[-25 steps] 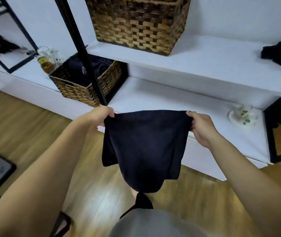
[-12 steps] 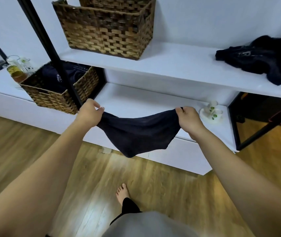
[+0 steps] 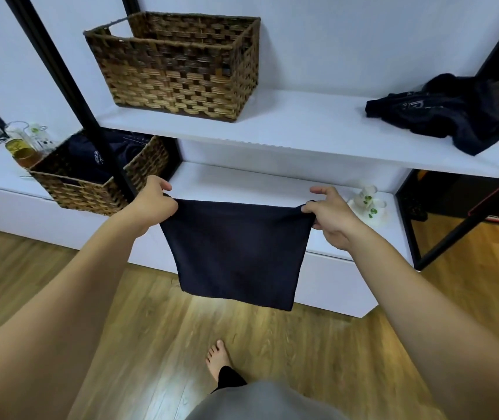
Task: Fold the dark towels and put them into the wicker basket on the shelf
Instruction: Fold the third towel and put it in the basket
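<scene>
We hold a dark towel [image 3: 239,253] mid-fold before the shelf [image 3: 318,128], left hand [image 3: 152,204] and right hand [image 3: 330,216] each pinching a top corner; next likely another fold, then the wicker basket [image 3: 178,65] above.

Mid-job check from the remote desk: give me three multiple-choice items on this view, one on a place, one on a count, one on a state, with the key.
1. Where does the heap of unfolded dark towels lie?
A. On the floor
B. On the upper shelf, right end
C. In the upper basket

2. How many wicker baskets are in view?
A. One
B. Two
C. Three

3. How is the held towel held?
A. Draped over one arm
B. Bunched in one fist
C. Pinched at its top corners by both hands

Key: 1 B, the heap sits on the white board; 2 B, upper basket and lower basket; 3 C, left hand and right hand each hold a corner, and it hangs flat.
</scene>
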